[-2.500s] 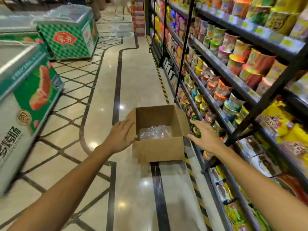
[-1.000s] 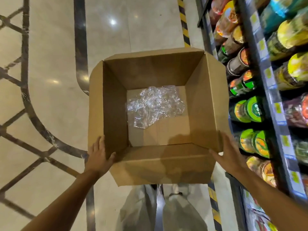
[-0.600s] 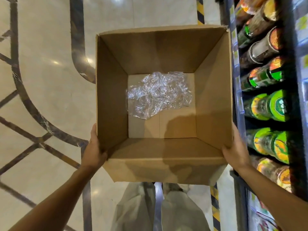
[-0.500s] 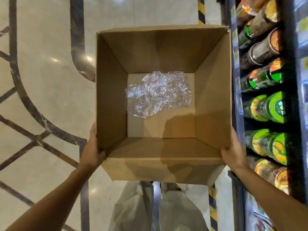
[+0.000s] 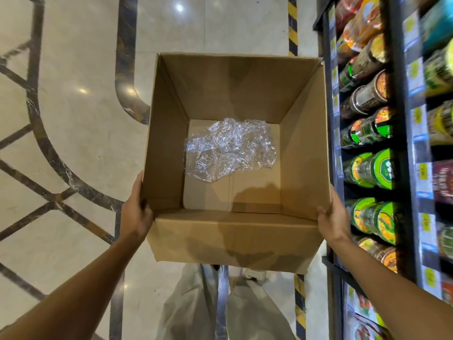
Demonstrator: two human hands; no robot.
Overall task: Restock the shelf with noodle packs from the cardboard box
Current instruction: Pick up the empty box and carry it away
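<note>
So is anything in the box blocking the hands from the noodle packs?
No noodle packs show. The box, held by the left hand and right hand, contains only crumpled clear plastic on its floor.

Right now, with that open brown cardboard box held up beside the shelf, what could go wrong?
1. The open brown cardboard box is gripped only at its near corners by the left hand and right hand, so it might tip forward.
2. Its right wall sits close to the green-lidded noodle cups on the dark shelf; a swing could knock them.
3. The loose crumpled clear plastic wrap could spill out.
</note>
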